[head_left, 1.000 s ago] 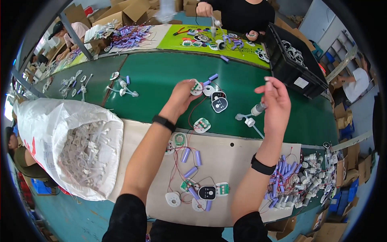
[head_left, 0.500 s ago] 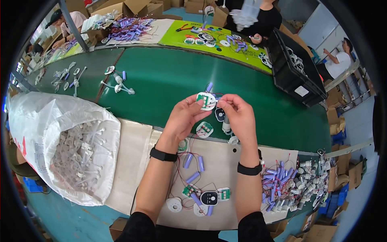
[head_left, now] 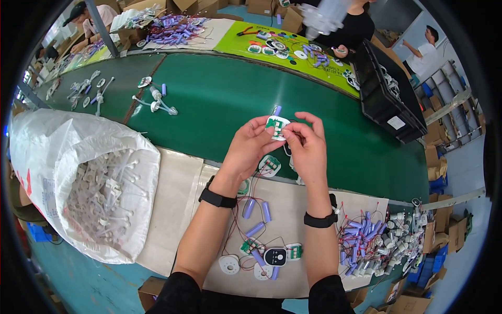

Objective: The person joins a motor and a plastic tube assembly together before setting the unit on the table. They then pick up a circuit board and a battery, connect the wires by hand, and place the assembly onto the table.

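Green counter (head_left: 209, 102) spans mid-frame; white sack (head_left: 34, 138) w/ plastic pcs (head_left: 107, 204) at lower left. Near frame centre, L grip (head_left: 249, 149) grasps, and R grip (head_left: 308, 152) meets at the right edge — can't tell if pinching — the white disc w/ green PCB (head_left: 277, 126). Prob. only partway: PCB's exposed. Remaining, I'd judge: another board (head_left: 270, 166) just below, plus purple cells (head_left: 255, 229), lower centre.

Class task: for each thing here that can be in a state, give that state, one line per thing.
Left hand: closed on the white disc
Right hand: fingertips at the disc's edge; grip unclear
White disc: held up, green board showing
White sack: open, holding pale plastic parts
Black bin: uncovered
Black-faced panel: lying face up
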`<state>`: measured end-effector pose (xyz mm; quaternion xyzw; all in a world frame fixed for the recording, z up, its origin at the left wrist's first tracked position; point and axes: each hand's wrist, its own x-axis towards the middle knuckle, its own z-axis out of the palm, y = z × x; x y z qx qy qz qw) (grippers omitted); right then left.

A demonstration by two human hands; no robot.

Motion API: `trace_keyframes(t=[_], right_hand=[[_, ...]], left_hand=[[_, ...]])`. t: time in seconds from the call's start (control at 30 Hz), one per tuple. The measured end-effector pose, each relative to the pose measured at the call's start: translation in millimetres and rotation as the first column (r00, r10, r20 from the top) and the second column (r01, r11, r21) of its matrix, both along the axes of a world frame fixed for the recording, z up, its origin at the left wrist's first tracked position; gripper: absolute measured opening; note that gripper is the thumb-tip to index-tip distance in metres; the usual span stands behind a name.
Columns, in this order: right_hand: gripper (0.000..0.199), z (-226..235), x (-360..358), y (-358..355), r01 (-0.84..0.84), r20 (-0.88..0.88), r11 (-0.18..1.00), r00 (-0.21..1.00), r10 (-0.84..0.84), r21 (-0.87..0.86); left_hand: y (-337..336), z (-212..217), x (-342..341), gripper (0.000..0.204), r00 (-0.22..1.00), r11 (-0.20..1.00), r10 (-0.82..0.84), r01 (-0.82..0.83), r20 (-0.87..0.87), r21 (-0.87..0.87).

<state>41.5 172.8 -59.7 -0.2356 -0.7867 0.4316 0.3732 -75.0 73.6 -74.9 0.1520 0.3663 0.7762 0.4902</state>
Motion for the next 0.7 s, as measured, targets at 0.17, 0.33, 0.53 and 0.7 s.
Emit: trace_keyframes(t=[0.17,0.33,0.53,0.7], right_hand=[[0.008,7,-4,-7,0.019,-0.013,1.0,1.0,-0.019,0.008],[0.009,14,1,-3,0.077,-0.026,0.997,0.997,-0.076,0.025],[0.01,11,-1,-10,0.027,-0.009,0.998,1.0,-0.026,0.06],[0.01,9,1,-7,0.016,0.078,0.999,0.997,-0.013,-0.044]], left_hand=[[-1,2,-2,0.034,0.998,0.997,0.067,-0.067,-0.018,-0.024],[-1,0,0,0.02,0.941,0.976,0.178,-0.206,-0.289,-0.071],[0,1,4,0.022,0.931,0.969,0.127,-0.191,-0.343,-0.159],[-2,-4,0,0.02,0.862,0.96,0.13,-0.234,-0.491,-0.157]])
